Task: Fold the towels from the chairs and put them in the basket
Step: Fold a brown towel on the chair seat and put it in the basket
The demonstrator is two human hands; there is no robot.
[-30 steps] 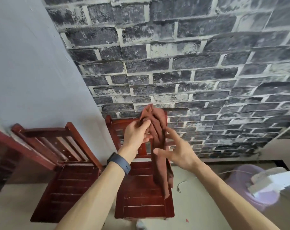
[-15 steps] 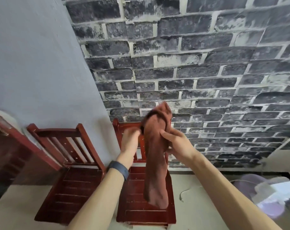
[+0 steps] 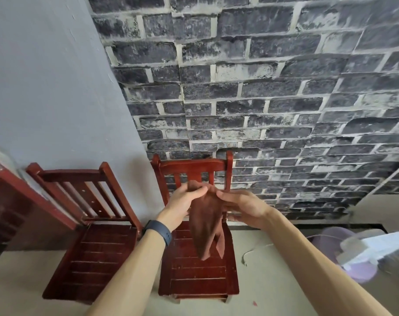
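Hands meet at chest height: left hand point(image 3: 186, 200) and right hand point(image 3: 241, 207) each pinch the brown towel point(image 3: 206, 226), which hangs between them.

Two bare forearms and hands, seen from the person's own head.
The left forearm point(image 3: 125, 270) and right forearm point(image 3: 308, 258) show from the near edge of the frame, uncovered along their whole visible length. A dark navy wristband point(image 3: 158, 231), smooth and matte with a thicker rounded block on top, wraps the wrist just behind the left hand point(image 3: 184, 201). The right hand point(image 3: 241, 208) and its wrist are bare.
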